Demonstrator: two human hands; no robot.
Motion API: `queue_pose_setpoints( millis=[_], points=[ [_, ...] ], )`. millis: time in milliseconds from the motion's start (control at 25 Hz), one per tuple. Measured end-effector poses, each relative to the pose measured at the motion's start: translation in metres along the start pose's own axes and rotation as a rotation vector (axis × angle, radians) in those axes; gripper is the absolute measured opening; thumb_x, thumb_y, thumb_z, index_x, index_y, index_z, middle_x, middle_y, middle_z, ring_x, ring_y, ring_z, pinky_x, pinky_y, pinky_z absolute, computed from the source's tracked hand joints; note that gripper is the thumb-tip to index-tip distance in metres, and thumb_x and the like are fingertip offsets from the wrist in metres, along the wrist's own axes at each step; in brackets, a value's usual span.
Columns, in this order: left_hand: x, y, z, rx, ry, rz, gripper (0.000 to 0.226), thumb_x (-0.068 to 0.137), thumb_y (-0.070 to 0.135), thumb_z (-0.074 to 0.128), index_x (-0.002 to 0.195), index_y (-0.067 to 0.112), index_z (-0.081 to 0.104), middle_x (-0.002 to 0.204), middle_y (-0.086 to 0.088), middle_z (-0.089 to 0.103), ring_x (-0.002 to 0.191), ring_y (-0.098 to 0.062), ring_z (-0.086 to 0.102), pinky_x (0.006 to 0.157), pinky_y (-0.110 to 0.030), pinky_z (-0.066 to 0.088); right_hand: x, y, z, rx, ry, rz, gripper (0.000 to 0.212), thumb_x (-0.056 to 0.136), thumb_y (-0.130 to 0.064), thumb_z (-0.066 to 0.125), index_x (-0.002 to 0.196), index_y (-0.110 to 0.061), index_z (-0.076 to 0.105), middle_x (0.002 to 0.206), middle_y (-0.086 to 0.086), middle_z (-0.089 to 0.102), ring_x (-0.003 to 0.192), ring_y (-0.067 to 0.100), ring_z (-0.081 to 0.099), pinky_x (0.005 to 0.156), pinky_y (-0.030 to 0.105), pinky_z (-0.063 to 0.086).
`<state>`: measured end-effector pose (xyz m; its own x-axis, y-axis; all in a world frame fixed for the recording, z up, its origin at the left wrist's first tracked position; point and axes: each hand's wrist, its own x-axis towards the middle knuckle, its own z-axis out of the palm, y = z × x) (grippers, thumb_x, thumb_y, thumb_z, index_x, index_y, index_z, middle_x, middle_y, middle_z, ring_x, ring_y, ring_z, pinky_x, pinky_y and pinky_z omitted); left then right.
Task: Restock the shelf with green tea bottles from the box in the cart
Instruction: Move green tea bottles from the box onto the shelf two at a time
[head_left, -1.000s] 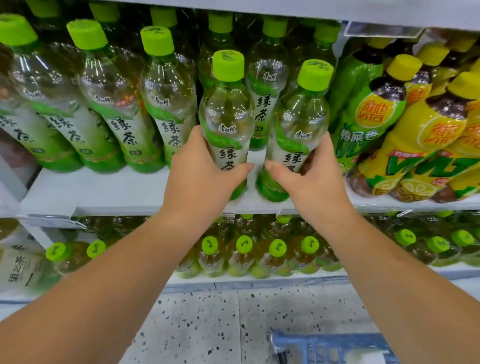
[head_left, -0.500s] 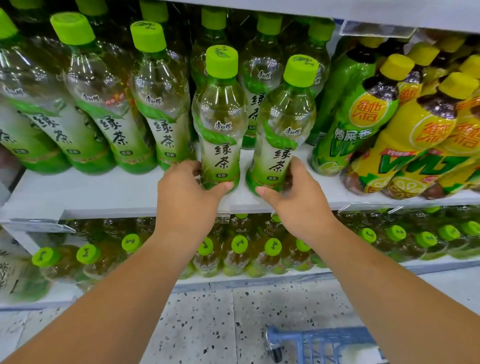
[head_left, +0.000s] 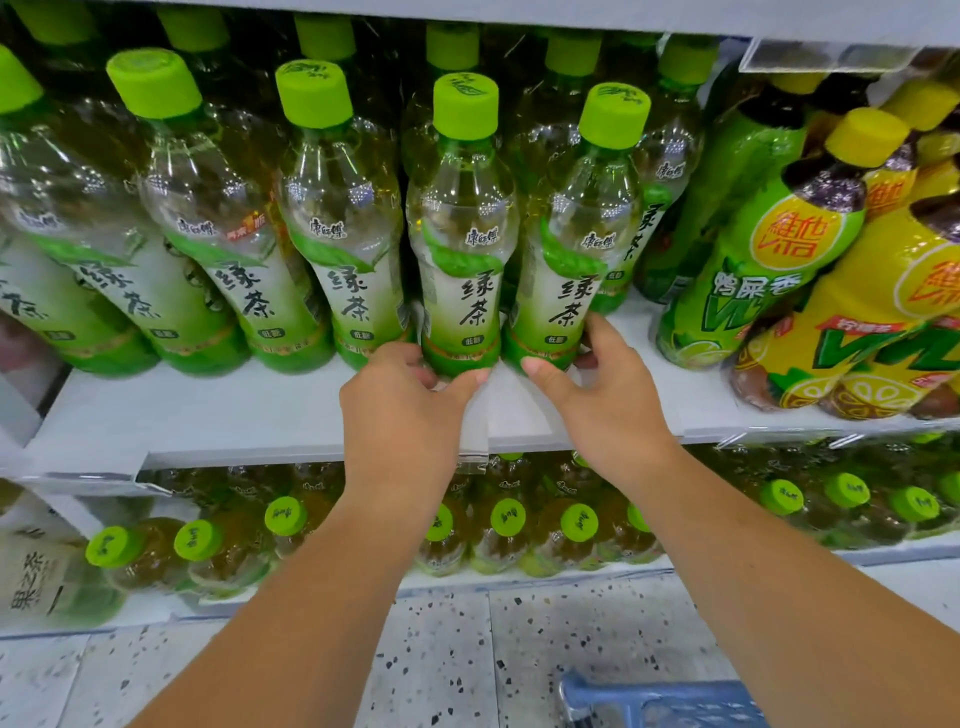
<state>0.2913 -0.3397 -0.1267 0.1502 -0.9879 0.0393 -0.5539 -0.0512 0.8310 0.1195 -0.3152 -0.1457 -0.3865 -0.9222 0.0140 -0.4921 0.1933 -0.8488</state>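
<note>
Hands first: your left hand (head_left: 400, 395) is curled round the foot of one clear plastic green tea bottle with a lime-green cap (head_left: 462, 249), thumb across the front of its base. Your right hand (head_left: 597, 395) grips the foot of a second, matching green-capped bottle (head_left: 582, 249) just to the right, thumb in front and fingers round its right side. Both bottles stand upright on the white shelf board (head_left: 208, 410), close side by side at the right end of the green tea row, set back from the near lip. Gripping them low probably lets you slide them along the board without tipping them, and it leaves the labels facing out. Near them on the right, but apart, stand yellow-capped lemon tea bottles (head_left: 872, 312), so mind your right knuckles there. Only a corner of the blue plastic cart (head_left: 665, 701) shows at the near bottom edge, and the box is out of sight. These two look placed; your likely next move is to let go and fetch more.
</note>
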Motion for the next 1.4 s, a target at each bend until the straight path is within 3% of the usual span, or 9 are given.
queue_pose_setpoints(
  millis=[120,280,400,560,880,1000,1120,1240,1400],
  points=[
    [0.0,-0.007,0.0,-0.027,0.023,-0.015,0.047,0.076,0.045,0.085,0.107,0.014,0.069,0.08,0.014,0.064,0.074,0.011,0.056,0.062,0.006,0.035,0.0,0.002,0.002,-0.051,0.022,-0.01,0.065,0.08,-0.059,0.069,0.138,-0.035,0.05,0.115,-0.005,0.064,0.107,0.016,0.058,0.097,0.044,0.05],
    [0.003,-0.007,0.001,-0.023,0.02,-0.019,0.052,0.079,0.046,0.082,0.115,0.012,0.071,0.083,0.012,0.065,0.075,0.006,0.062,0.062,-0.001,0.04,0.0,0.0,0.004,-0.122,0.065,-0.011,0.074,0.073,-0.074,0.061,0.137,-0.038,0.05,0.109,-0.009,0.065,0.104,0.015,0.058,0.092,0.043,0.053],
    [0.002,-0.006,-0.001,-0.045,0.014,-0.028,0.043,0.08,0.043,0.082,0.11,0.013,0.073,0.079,0.016,0.065,0.076,-0.007,0.069,0.068,-0.013,0.046,-0.001,-0.002,0.007,-0.141,0.088,0.002,0.078,0.07,-0.079,0.06,0.136,-0.038,0.051,0.109,-0.008,0.067,0.105,0.014,0.059,0.091,0.043,0.053],
    [0.003,-0.007,0.0,-0.082,0.022,-0.032,0.036,0.081,0.04,0.082,0.104,0.014,0.075,0.083,0.011,0.072,0.074,-0.01,0.071,0.077,-0.03,0.057,-0.002,-0.003,0.011,-0.168,0.141,0.009,0.079,0.067,-0.083,0.059,0.132,-0.039,0.052,0.11,-0.009,0.068,0.104,0.013,0.061,0.088,0.043,0.054],
    [0.001,-0.009,-0.002,-0.12,-0.017,-0.009,0.011,0.086,0.027,0.079,0.087,0.018,0.073,0.076,0.018,0.066,0.072,-0.017,0.071,0.075,-0.04,0.06,-0.005,-0.004,0.017,-0.143,0.205,0.056,0.077,0.066,-0.083,0.062,0.129,-0.039,0.057,0.108,-0.011,0.069,0.102,0.01,0.061,0.089,0.04,0.054],
    [-0.001,-0.008,-0.005,-0.069,-0.046,0.05,0.029,0.089,0.024,0.075,0.071,0.035,0.055,0.072,0.018,0.062,0.072,-0.015,0.068,0.074,-0.037,0.058,-0.006,-0.005,0.017,-0.1,0.175,0.083,0.076,0.068,-0.077,0.067,0.131,-0.036,0.057,0.112,-0.008,0.068,0.105,0.011,0.06,0.093,0.038,0.052],
    [0.001,-0.009,-0.013,0.014,-0.119,0.099,0.004,0.093,0.018,0.067,0.09,0.02,0.066,0.087,0.006,0.068,0.079,-0.014,0.064,0.073,-0.025,0.048,-0.004,-0.01,0.008,-0.01,0.095,0.123,0.065,0.077,-0.059,0.074,0.135,-0.035,0.055,0.12,-0.008,0.065,0.107,0.011,0.058,0.092,0.031,0.048],
    [0.004,-0.007,-0.027,0.035,-0.258,0.011,0.032,0.094,0.025,0.061,0.125,0.018,0.064,0.113,0.003,0.067,0.096,-0.017,0.061,0.08,-0.023,0.042,-0.01,-0.018,-0.002,0.099,0.003,0.191,0.05,0.09,-0.041,0.07,0.138,-0.032,0.057,0.127,-0.012,0.063,0.114,0.011,0.056,0.093,0.023,0.044],
    [-0.001,0.008,-0.053,0.02,-0.56,-0.075,0.055,0.099,0.046,0.052,0.148,0.023,0.045,0.133,0.005,0.057,0.112,-0.013,0.054,0.089,-0.026,0.037,-0.038,-0.036,-0.014,0.231,0.028,0.329,0.042,0.093,-0.035,0.069,0.134,-0.033,0.06,0.133,-0.01,0.062,0.125,0.011,0.055,0.107,0.031,0.041]
  ],
)
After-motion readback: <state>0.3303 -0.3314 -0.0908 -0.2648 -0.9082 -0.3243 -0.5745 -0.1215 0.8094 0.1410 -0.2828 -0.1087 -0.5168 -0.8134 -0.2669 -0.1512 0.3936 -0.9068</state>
